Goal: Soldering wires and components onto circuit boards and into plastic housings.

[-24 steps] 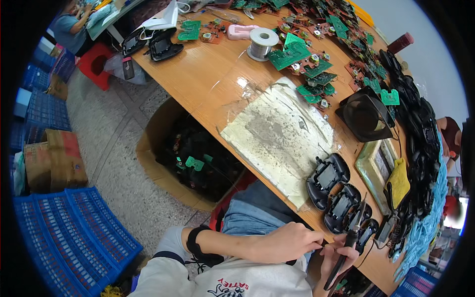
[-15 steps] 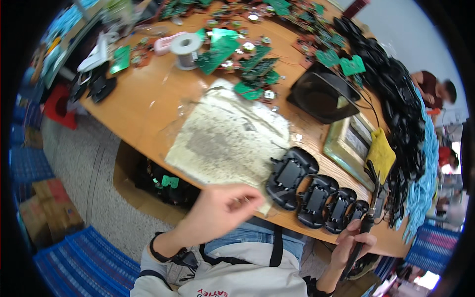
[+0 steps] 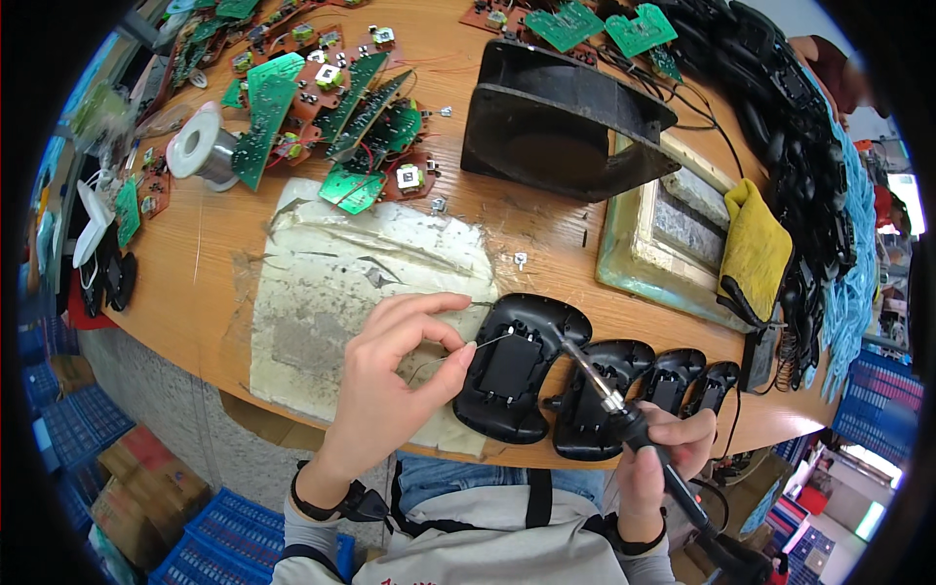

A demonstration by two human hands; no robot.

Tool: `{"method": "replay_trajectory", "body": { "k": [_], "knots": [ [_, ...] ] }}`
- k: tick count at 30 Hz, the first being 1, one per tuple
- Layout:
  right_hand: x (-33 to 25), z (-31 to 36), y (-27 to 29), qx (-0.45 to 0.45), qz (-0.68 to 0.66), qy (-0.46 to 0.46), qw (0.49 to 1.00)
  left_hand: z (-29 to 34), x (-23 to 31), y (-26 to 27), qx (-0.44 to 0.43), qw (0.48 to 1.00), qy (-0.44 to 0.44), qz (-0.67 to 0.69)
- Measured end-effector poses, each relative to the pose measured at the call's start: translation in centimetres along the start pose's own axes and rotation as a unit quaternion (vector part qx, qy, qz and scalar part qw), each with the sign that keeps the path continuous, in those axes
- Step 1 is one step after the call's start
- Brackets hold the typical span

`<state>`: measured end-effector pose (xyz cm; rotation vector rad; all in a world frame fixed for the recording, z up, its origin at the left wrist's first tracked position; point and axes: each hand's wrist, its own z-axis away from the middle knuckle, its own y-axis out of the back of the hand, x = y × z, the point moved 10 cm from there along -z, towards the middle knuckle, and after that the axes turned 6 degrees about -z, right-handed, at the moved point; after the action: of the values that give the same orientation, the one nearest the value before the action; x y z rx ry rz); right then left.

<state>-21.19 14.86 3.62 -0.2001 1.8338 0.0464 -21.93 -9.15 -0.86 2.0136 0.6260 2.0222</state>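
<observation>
Between thumb and forefinger, my left hand (image 3: 395, 363) pinches a thin solder wire (image 3: 492, 340); its tip reaches the top of the nearest black controller shell (image 3: 507, 366). A soldering iron (image 3: 624, 417) is gripped in my right hand (image 3: 668, 450), its metal tip angled up and left, close to the right side of that shell. Several similar shells lie in a row to the right, the second one (image 3: 588, 411) partly behind the iron. A worn, stained pale sheet (image 3: 312, 331) lies under my left hand.
A black square fan (image 3: 565, 127) stands behind the shells. Right of it are a framed tray (image 3: 624, 244) and a yellow cloth (image 3: 756, 249). A solder spool (image 3: 205, 151) and green circuit boards (image 3: 263, 117) sit at the back left. Black shells (image 3: 780, 127) pile along the right edge.
My left hand has moved to the nearest shell with the solder wire. My right hand has brought the soldering iron left and lowered its tip towards that shell. The view has shifted too.
</observation>
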Motion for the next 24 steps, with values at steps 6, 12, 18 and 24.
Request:
{"method": "replay_trajectory", "body": {
  "k": [6, 12, 18, 24],
  "knots": [
    [-0.2, -1.7, -2.1, -0.076, 0.095, 0.041, 0.992, -0.4, -0.6, -1.1, -0.022, 1.0, 0.009, 0.001],
    [0.4, -2.3, -2.7, -0.09, 0.104, 0.044, 0.99, -0.4, -1.0, -1.3, -0.019, 1.0, 0.023, 0.002],
    [0.6, -2.6, -3.1, -0.096, 0.119, 0.055, 0.987, -0.4, -1.1, -1.2, -0.016, 1.0, 0.025, 0.001],
    [0.9, -2.5, -2.8, -0.086, 0.124, 0.039, 0.988, -0.4, -1.1, -1.2, -0.019, 1.0, 0.023, 0.006]
  ]
}}
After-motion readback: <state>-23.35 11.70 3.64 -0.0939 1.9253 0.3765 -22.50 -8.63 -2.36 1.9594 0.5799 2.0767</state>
